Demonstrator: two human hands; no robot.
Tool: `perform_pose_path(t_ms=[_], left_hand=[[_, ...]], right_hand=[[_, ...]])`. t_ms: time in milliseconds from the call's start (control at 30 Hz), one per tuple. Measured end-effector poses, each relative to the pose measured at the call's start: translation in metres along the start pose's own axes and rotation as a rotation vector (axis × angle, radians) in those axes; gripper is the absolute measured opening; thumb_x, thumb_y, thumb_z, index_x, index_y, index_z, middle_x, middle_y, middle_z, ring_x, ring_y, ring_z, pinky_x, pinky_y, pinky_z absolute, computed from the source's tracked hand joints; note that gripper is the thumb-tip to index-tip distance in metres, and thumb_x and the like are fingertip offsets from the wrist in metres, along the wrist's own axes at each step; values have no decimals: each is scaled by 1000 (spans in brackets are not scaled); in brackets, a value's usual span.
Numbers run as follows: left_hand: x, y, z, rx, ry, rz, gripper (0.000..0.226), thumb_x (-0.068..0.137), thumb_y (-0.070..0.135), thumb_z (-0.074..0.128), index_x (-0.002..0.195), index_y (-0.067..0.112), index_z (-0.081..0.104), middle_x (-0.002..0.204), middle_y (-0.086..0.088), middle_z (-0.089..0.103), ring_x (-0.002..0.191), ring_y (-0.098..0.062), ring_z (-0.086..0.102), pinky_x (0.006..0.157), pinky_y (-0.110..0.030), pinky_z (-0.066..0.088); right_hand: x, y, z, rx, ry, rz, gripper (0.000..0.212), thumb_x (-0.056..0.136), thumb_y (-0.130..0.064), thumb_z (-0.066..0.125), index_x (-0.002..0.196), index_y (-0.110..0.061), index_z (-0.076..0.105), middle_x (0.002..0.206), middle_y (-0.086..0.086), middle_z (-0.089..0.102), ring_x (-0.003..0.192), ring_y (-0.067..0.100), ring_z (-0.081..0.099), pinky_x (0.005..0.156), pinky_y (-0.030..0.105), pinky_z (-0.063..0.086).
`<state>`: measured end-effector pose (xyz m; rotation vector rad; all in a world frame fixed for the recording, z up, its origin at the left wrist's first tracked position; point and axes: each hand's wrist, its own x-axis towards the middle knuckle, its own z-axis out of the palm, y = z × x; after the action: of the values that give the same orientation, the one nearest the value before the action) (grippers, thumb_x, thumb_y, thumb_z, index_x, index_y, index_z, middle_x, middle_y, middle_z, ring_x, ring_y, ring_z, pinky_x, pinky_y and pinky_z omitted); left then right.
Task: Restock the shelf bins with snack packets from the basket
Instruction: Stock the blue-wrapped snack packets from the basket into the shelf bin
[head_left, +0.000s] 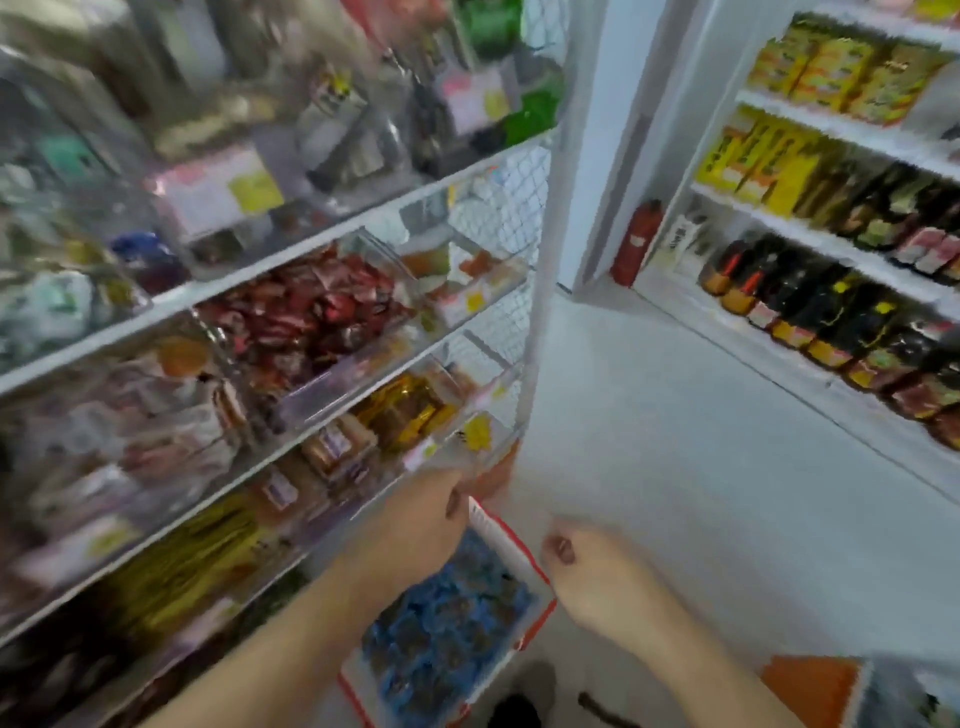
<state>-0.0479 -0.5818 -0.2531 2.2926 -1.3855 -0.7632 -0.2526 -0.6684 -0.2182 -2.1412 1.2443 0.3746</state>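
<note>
Both hands hang over the basket (511, 540) of blue packets (447, 623); the left hand (415, 525) and the right hand (597, 577) look loosely curled and empty, though blur leaves that uncertain. A hasty grab could spill packets over the near rim.

Motion blur smears the whole view, worst on the left shelves (171, 301), where labels and packet kinds cannot be read. The left hand (415, 525) hides its own fingers and part of the basket (511, 545); whether it grips anything is unclear. The right hand (597, 577) looks curled, its fingertips hidden. The basket's near end is cut off by the bottom edge, as are both forearms
</note>
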Motion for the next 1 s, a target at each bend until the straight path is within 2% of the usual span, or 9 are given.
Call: perform_pose_path(t_ms=[67,267,333,400,467,600,700,833,1000], left_hand=[[-8,-14,0,-64,86,-142,12,103,35,50,101,31,61,94,9,66,84,-7,63,80,-38,57],[-67,-61,20,-163,199,-453,20,105,33,46,103,25,64,101,6,67,92,-14,65,83,-36,54],[-83,-83,41,-189,211,-527,20,106,32,45,99,24,62,94,5,67,84,-13,64,73,-31,51],[-98,-101,73,-239,243,-605,22,106,27,48,88,23,60,72,10,60,60,-1,53,56,-26,39],[-111,-116,112,-356,285,-692,27,104,22,51,78,22,56,57,7,51,48,-4,43,54,-32,35],[-131,-135,182,-374,251,-777,16,101,24,54,93,20,67,80,2,65,65,-11,58,66,-31,47],[-125,-151,243,-387,270,-861,15,102,26,56,105,22,69,96,-2,70,82,-20,66,76,-32,50],[-95,-180,332,-380,328,-878,10,99,21,61,95,20,71,92,1,71,83,-22,68,72,-30,46],[-61,-205,412,-334,365,-835,19,103,34,51,84,31,51,86,2,66,78,-22,66,71,-39,54]], right_hand=[[25,-5,-2,-81,-32,-96,32,102,-40,41,73,-25,43,75,-4,53,77,22,58,67,37,44],[48,-29,16,-150,-206,-261,34,101,-45,45,79,-20,52,74,1,62,75,20,65,69,43,51],[50,-30,36,-184,-248,-298,32,101,-43,47,80,-19,54,76,3,65,73,19,66,70,44,53],[55,-25,63,-219,-284,-323,30,100,-44,50,80,-22,52,79,2,67,76,21,66,72,45,55],[67,-18,92,-253,-320,-347,28,99,-46,50,83,-23,55,82,1,68,78,20,67,75,45,57],[100,7,155,-371,-457,-345,23,102,-42,50,93,-25,62,91,-3,70,87,16,68,80,39,58],[137,43,207,-421,-492,-376,22,93,-53,44,88,-36,58,89,-8,66,93,17,68,92,44,55],[195,88,272,-468,-533,-476,26,104,-41,51,81,-29,48,89,-4,62,83,15,64,75,34,52],[242,132,336,-532,-468,-594,28,104,-33,50,78,-23,47,78,1,62,68,18,61,60,38,47]])
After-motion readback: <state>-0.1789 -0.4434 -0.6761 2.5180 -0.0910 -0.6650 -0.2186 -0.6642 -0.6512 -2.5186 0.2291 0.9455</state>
